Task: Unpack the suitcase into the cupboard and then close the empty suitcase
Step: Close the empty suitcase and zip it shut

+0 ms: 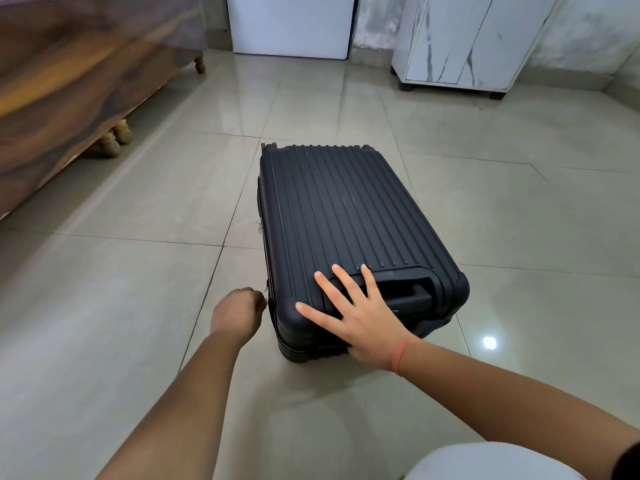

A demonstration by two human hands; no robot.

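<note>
Bright even indoor light, lamp glare spot on glossy floor tiles, soft shadows, wide-angle edge bending, blurred wooden furniture

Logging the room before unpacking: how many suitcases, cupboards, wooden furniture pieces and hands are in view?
Suitcases: 1, the dark ribbed suitcase
Cupboards: 1, the white marbled cupboard
Wooden furniture: 1, the wooden frame on legs
Hands: 2, left hand at the zipper pull, right hand flat on top
Total: 5

A room in a home: glossy beige floor tiles, a dark wooden furniture piece on turned feet at the left, a white door and a marble-patterned cupboard at the far wall, a ribbed dark suitcase flat on the floor.
</note>
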